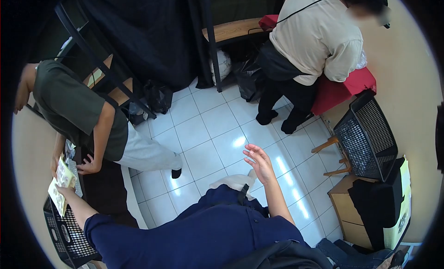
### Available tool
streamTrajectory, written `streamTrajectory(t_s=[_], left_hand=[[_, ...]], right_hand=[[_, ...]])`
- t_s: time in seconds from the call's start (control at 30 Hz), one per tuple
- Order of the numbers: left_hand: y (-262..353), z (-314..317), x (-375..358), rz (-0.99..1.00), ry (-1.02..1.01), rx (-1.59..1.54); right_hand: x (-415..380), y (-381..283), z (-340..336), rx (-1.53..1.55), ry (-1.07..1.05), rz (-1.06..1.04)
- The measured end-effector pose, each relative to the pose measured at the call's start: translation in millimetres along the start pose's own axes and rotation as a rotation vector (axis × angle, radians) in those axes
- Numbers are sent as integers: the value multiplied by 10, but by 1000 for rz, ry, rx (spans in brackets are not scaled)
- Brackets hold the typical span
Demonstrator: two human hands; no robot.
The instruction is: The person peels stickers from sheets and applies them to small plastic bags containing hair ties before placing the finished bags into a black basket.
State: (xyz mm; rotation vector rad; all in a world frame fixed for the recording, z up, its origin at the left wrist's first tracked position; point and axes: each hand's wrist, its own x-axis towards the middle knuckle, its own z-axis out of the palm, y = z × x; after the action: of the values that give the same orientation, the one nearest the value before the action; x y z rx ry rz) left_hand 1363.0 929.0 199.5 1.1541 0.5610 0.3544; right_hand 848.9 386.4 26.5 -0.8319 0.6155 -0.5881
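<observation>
My left hand (66, 191) is closed round pale yellow printed sheets (64, 173), out at the left above a black plastic basket (69, 236). The sheets spread in at least two parts, and their print is too small to read. Next to them lies a light grey object with a grid of small marks (75, 175), partly hidden. A co-worker's hand (90, 165) is close by on the dark surface. My right hand (260, 165) is raised over the tiled floor with its fingers apart, holding nothing.
A co-worker in dark green (74, 98) bends at the left table. Another in a cream shirt (314, 38) leans over a red cloth (344, 88). A black basket (370, 135) stands at right, near a wooden cabinet (347, 209). Black bags (157, 95) lie by the shelf legs.
</observation>
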Motion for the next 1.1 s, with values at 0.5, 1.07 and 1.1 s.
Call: streamTrajectory(t_s=[0.5,1.07,1.1], left_hand=[[-1163,-593,-1141,246,-116,-238],[-2167,257,-4728,-734,-1005,-114],[-2260,339,-4849,-728,-1111,-34]], right_hand=[[-70,2,-114,8,-37,46],[-353,-290,-260,94,-237,87],[-402,-419,-250,45,-248,50]])
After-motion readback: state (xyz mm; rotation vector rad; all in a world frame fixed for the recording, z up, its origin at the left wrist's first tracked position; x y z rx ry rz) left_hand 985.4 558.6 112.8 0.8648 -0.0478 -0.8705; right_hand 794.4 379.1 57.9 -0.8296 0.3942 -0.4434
